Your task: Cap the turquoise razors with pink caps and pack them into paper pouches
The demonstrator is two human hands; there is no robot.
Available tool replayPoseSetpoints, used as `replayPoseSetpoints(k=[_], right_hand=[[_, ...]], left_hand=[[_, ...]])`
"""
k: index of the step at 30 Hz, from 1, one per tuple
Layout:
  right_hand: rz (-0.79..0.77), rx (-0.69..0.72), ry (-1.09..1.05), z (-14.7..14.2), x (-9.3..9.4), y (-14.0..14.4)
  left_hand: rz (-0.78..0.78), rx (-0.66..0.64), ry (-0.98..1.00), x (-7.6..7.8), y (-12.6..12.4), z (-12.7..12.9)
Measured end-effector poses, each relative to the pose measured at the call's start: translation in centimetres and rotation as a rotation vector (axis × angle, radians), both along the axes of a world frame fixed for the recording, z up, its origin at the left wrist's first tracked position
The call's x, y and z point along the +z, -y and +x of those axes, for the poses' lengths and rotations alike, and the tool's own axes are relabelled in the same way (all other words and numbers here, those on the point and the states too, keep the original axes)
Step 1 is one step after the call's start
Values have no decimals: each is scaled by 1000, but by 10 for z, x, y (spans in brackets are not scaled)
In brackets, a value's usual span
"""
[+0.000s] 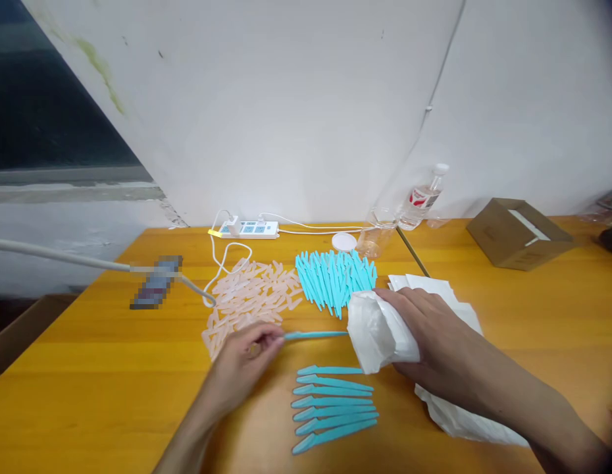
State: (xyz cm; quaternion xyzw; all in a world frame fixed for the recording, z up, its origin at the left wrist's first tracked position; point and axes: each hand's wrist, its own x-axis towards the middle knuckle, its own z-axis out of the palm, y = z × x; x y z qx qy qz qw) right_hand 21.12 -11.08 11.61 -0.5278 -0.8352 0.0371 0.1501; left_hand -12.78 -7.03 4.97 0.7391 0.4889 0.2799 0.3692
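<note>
My left hand (249, 355) pinches one end of a blue eyebrow razor (316, 335), which lies level and points right. The razor's far end reaches the mouth of a white plastic bag (375, 329); whether it enters the bag is unclear. My right hand (419, 322) is wrapped around that bag, its mouth turned left. Below, several capped blue razors (335, 401) lie in a row on the table. A heap of blue razors (335, 280) sits behind, and a spread of clear pinkish caps (254, 296) lies behind my left hand.
More white bags (464, 408) lie flat under my right arm. Along the wall stand a power strip (251, 229), a clear jar (378, 234) with its white lid (344, 242) beside it, a water bottle (422, 197) and a cardboard box (518, 234). A white cable (64, 255) crosses the left side, near a blurred phone (156, 283).
</note>
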Motion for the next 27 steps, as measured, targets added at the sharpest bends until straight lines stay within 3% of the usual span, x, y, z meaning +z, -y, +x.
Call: replayPoseSetpoints(k=[2,4,7,10,12,14,18,22,27], right_hand=[[-94,-17,15,1,-2,1],[-138,-25,10,-2,-3,1],[-141,6,-18,-14,-3,1],[-91,59,-77,-31,-2,0],[-57,76,-135,-37,-2,0],[-64,71,-173,-36,-6,2],[-75,51,-116,-13,-28,14],[-59,61,90,12,-56,26],[-161,122,238,18,-63,16]], left_hand=[[60,152,101,21,3,-19],[152,192,125,41,8,-26],[271,33,79,61,14,-2],[389,-177,101,66,16,44],[415,-259,124,60,16,66],[364,-258,151,49,14,73],[197,-70,203,20,11,52],[71,39,232,-6,12,31],[2,68,244,-16,14,31]])
